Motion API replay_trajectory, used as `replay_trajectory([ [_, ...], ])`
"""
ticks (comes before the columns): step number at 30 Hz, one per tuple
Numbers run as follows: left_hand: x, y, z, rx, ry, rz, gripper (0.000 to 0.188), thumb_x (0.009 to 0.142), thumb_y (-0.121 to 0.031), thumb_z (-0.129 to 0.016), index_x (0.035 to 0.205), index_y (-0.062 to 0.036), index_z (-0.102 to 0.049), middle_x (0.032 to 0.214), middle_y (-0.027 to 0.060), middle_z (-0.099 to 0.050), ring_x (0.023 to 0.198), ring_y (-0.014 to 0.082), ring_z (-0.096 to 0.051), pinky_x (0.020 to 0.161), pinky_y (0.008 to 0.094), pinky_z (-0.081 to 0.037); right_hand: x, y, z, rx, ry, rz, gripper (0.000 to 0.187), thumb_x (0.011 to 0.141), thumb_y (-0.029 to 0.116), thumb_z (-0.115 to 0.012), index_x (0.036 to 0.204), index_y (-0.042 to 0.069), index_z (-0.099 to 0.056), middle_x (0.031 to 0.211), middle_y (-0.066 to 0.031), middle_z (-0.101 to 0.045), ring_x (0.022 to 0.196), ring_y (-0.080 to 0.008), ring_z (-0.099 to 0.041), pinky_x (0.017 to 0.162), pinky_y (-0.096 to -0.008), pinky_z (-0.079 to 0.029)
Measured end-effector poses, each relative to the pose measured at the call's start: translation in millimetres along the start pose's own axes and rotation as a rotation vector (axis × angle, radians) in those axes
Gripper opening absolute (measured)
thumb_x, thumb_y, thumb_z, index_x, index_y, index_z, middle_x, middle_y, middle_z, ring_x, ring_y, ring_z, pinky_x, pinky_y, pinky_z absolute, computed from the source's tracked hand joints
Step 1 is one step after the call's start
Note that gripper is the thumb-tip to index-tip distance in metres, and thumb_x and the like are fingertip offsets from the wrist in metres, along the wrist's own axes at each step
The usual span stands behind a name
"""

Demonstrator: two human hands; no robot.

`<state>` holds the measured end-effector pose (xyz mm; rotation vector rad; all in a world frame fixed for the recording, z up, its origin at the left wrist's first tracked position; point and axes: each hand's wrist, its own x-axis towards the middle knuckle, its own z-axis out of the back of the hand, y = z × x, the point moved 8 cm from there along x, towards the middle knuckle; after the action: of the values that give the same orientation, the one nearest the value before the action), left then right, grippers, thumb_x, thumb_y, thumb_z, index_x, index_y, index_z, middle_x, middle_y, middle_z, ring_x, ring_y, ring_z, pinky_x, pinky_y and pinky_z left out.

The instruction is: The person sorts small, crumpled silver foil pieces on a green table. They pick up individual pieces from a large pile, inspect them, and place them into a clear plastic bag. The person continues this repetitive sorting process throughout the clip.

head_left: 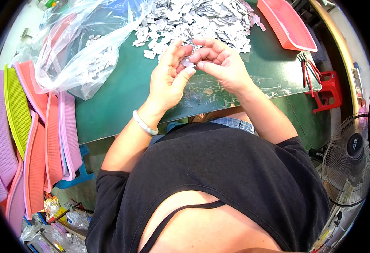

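My left hand [170,74] and my right hand [220,63] meet above the green table, just in front of a large heap of thin whitish-grey flat pieces [193,21]. Between the fingertips sits a small whitish flat piece [187,62], partly covered by the fingers. The left thumb and fingers pinch it from one side. The right thumb and curled fingers close on it from the other. A pale bangle circles my left wrist. Some loose pieces lie at the heap's near edge, close to the left fingers.
A clear plastic bag [88,55] with more pieces lies at the left. Stacked pink, purple and green plastic baskets [35,139] stand beyond the left edge. A pink basket [288,25] and red-handled pliers [309,71] are at the right, near a red stool [330,90] and a fan [349,156].
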<state>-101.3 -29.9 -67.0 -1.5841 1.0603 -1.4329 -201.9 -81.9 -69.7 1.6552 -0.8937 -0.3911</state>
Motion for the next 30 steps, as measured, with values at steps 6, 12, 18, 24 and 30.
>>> replay_trajectory([
  [6, -0.7, -2.5, 0.3, 0.082, 0.004, -0.060, 0.062, 0.078, 0.007, -0.053, 0.133, -0.0035, -0.026, 0.124, 0.0180, -0.043, 0.115, 0.0230, -0.043, 0.092, 0.0324, -0.040, -0.9, 0.9, -0.4, 0.006, 0.014, -0.007, 0.044, 0.077, -0.005, -0.053, 0.119, -0.001, -0.043, 0.091, -0.0068, -0.058, 0.087, -0.0108, -0.055, 0.081, -0.0252, -0.044],
  [12, -1.1, -2.2, -0.2, 0.127, 0.002, -0.073, 0.064, 0.077, 0.007, -0.054, 0.133, -0.0044, -0.026, 0.124, 0.0169, -0.044, 0.115, 0.0225, -0.044, 0.091, 0.0318, -0.041, -1.6, 2.4, -0.8, -0.019, 0.019, 0.015, 0.045, 0.076, -0.005, -0.054, 0.120, -0.001, -0.043, 0.092, -0.0070, -0.058, 0.088, -0.0107, -0.055, 0.081, -0.0252, -0.044],
  [18, -2.1, -1.9, 0.5, 0.200, -0.005, -0.098, 0.064, 0.076, 0.007, -0.055, 0.133, -0.0048, -0.027, 0.123, 0.0166, -0.046, 0.113, 0.0218, -0.046, 0.089, 0.0302, -0.042, -2.6, 2.1, -0.3, -0.053, 0.019, 0.021, 0.046, 0.076, -0.005, -0.055, 0.120, 0.000, -0.043, 0.093, -0.0063, -0.058, 0.089, -0.0110, -0.055, 0.080, -0.0245, -0.044],
  [24, -2.5, -1.7, 0.4, 0.232, -0.010, -0.101, 0.064, 0.076, 0.007, -0.056, 0.132, -0.0048, -0.028, 0.123, 0.0164, -0.047, 0.113, 0.0215, -0.046, 0.088, 0.0298, -0.043, -2.6, 1.2, 0.2, -0.078, 0.014, 0.023, 0.045, 0.076, -0.005, -0.055, 0.120, 0.000, -0.043, 0.093, -0.0064, -0.058, 0.088, -0.0109, -0.055, 0.080, -0.0244, -0.045],
  [30, -3.0, -0.8, 1.5, 0.258, -0.009, -0.083, 0.063, 0.077, 0.006, -0.056, 0.132, -0.0041, -0.028, 0.122, 0.0165, -0.047, 0.113, 0.0218, -0.046, 0.089, 0.0304, -0.042, -1.5, -0.7, 0.6, -0.067, 0.014, 0.006, 0.044, 0.077, -0.005, -0.054, 0.120, -0.001, -0.043, 0.093, -0.0069, -0.058, 0.088, -0.0110, -0.055, 0.080, -0.0243, -0.044],
])
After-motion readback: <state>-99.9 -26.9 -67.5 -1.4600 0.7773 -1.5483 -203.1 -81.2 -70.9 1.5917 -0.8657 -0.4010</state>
